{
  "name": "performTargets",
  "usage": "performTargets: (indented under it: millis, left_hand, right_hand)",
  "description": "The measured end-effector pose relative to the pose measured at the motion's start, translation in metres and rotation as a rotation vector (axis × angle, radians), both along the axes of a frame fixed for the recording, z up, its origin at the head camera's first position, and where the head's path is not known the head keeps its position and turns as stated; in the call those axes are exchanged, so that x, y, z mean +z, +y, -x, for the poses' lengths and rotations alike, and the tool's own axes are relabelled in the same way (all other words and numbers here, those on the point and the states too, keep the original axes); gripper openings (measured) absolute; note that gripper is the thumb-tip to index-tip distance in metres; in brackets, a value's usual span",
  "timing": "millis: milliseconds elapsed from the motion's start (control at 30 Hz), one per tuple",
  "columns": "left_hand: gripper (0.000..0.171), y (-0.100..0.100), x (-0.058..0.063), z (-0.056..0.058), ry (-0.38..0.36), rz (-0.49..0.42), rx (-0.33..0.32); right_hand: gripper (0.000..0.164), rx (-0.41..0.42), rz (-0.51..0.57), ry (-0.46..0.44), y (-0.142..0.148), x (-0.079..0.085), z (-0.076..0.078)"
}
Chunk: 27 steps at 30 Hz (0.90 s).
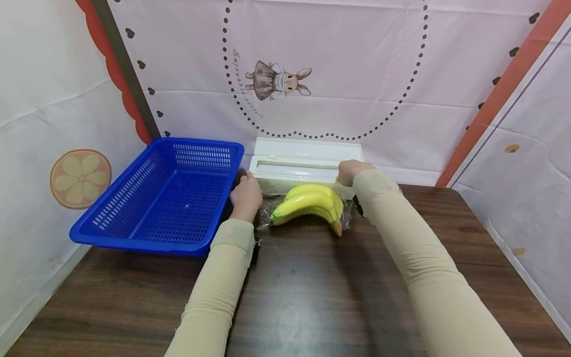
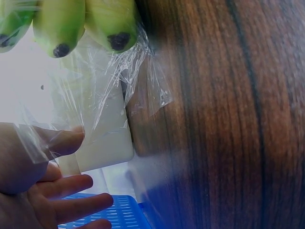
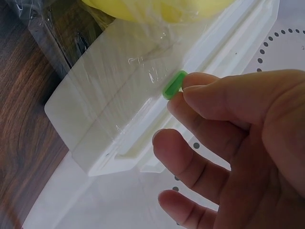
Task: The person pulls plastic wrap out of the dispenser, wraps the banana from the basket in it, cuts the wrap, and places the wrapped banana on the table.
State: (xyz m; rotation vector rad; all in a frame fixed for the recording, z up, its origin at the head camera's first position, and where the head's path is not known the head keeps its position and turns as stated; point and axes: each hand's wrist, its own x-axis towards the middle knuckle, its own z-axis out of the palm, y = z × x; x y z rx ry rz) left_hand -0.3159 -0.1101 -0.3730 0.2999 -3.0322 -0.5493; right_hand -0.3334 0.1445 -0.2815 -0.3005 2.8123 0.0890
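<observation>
A white plastic-wrap dispenser (image 1: 308, 171) lies near the wall with its lid raised. Several yellow bananas (image 1: 308, 206) in a bunch lie in front of it, with clear plastic film (image 2: 107, 90) stretched beneath and around them. My right hand (image 1: 354, 172) pinches a small green slide cutter (image 3: 175, 85) between thumb and forefinger, over the dispenser's long edge toward its right end. My left hand (image 1: 247, 196) is at the dispenser's left end, its thumb (image 2: 66, 141) under a fold of film and its other visible fingers fairly straight.
A blue perforated basket (image 1: 153, 243) stands to the left, close beside my left hand. The dark wooden table (image 1: 303, 297) reaches toward me. A printed cloth (image 1: 370, 59) with a rabbit drawing hangs behind, and pale cloth walls stand on both sides.
</observation>
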Motion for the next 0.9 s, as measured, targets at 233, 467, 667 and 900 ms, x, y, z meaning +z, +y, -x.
performTargets:
  millis: [233,467,667,900]
  left_hand:
    - [0.071,-0.0001,-0.0013,0.0015,-0.007,0.000,-0.001]
    - [0.071,0.0001,-0.0016,0.0022,-0.007,0.000,0.004]
    - [0.071,0.0002,-0.0016,0.0026,-0.006,0.004,0.006]
    - [0.071,-0.0003,-0.0018,0.0029,-0.007,0.009,0.006]
  right_hand:
    - [0.035,-0.009,0.008,-0.014,0.0008,0.0015,-0.0005]
    - [0.034,-0.005,0.009,-0.012,0.0018,0.0026,-0.0017]
    - [0.034,-0.006,-0.001,-0.009,0.0028,0.0018,0.0002]
    - [0.034,-0.014,-0.005,-0.006,0.0045,0.0001,0.0021]
